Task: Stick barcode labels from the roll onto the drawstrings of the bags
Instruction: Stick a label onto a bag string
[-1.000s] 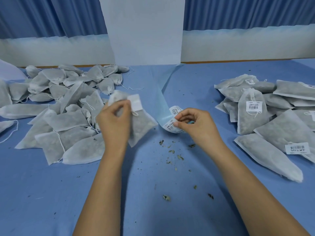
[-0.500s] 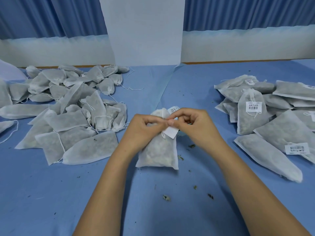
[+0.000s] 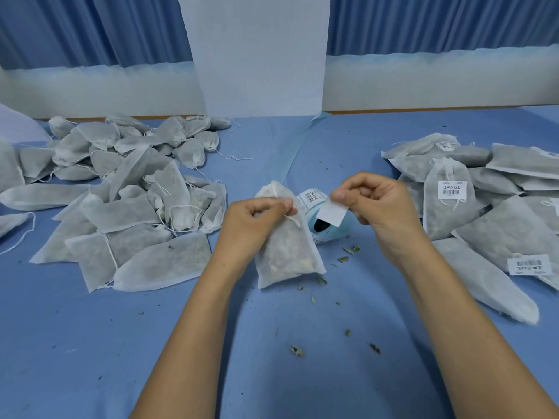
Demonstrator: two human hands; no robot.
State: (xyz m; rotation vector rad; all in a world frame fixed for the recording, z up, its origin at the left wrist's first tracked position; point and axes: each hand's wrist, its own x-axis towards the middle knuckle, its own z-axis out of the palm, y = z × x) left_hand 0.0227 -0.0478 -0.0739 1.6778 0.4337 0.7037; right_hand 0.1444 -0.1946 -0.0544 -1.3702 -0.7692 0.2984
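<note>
Unlabelled bags (image 3: 121,207) are heaped at the left of the tabletop (image 3: 90,343). The left hand (image 3: 251,228) grips one bag (image 3: 284,255) at its drawstring (image 3: 292,219), with the roll (image 3: 328,229) just behind. Apart from it, the right hand (image 3: 378,207) pinches a label (image 3: 332,211), blank side up. Labelled bags (image 3: 447,207) at the right carry barcodes (writing too small to read).

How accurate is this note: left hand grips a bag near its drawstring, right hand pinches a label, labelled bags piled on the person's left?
Wrong on one point: the head view shows the labelled bags piled on the person's right; the left pile shows no labels. The left hand does grip the bag near its drawstring, and the right hand pinches the label.
</note>
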